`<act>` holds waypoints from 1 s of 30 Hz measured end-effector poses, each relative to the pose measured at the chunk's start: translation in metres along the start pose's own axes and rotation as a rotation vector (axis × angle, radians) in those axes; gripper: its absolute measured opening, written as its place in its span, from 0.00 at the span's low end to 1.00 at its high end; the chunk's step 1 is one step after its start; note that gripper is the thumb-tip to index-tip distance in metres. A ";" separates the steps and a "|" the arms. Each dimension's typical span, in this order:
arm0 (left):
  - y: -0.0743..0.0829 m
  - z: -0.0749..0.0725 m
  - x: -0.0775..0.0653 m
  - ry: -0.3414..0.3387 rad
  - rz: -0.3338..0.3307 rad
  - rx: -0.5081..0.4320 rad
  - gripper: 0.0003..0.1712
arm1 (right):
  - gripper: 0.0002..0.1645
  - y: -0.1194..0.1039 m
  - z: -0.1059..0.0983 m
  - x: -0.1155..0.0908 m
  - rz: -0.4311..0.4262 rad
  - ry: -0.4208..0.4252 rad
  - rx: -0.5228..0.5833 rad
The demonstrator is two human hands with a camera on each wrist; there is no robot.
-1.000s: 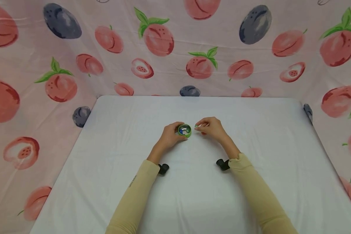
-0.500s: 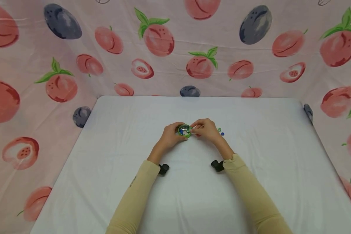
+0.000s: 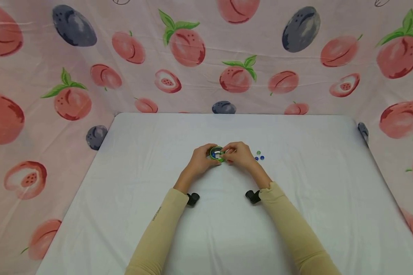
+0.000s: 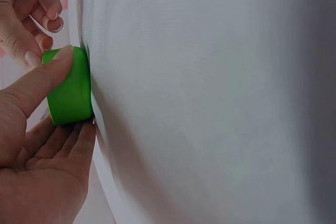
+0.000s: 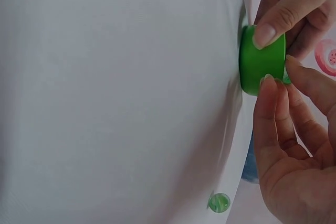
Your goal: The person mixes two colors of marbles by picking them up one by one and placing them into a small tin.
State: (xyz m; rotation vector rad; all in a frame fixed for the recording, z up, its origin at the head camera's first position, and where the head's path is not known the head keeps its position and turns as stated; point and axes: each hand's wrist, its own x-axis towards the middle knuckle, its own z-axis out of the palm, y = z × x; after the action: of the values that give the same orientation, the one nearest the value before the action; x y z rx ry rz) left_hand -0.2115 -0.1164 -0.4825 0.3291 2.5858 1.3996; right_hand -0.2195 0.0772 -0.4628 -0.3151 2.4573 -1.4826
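My left hand [image 3: 202, 158] grips a small green bowl [image 4: 68, 90] on the white table, with the thumb on one side and fingers round the other. The bowl has a shiny inside, where a blue marble [image 3: 213, 154] shows. At the bowl's right rim, my right hand [image 3: 240, 154] pinches a green marble [image 5: 286, 77] between thumb and fingers, its fingertips right at the green wall in the right wrist view. Part of the bowl's inside is hidden behind these fingers.
Just right of my right hand lie a green marble [image 3: 258, 152] and two blue marbles [image 3: 262, 157] on the white tablecloth [image 3: 303, 160]. A fruit-patterned cloth [image 3: 206, 84] hangs behind the table and along both sides.
My right hand has moved left to the bowl's rim with the green marble, uncovering the marbles on the table behind it. My left hand and the bowl have stayed in place.
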 end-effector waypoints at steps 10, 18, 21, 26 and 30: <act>-0.002 0.000 0.000 -0.003 0.009 -0.011 0.38 | 0.13 0.001 -0.002 -0.002 0.002 0.006 -0.003; 0.001 0.000 -0.001 0.010 0.014 -0.015 0.38 | 0.14 -0.002 -0.015 -0.009 0.010 0.029 -0.025; 0.001 0.000 -0.002 0.011 0.011 -0.024 0.39 | 0.15 -0.001 -0.022 -0.011 0.018 0.036 -0.034; 0.001 0.001 -0.001 0.011 0.011 -0.041 0.39 | 0.17 0.006 -0.036 -0.016 0.030 0.057 -0.045; 0.000 0.001 -0.001 0.011 0.013 -0.044 0.39 | 0.17 0.013 -0.046 -0.020 0.047 0.079 -0.044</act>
State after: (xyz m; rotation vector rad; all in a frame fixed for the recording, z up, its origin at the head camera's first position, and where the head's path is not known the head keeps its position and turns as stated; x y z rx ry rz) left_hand -0.2103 -0.1157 -0.4832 0.3329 2.5615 1.4640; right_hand -0.2163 0.1280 -0.4513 -0.2090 2.5436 -1.4497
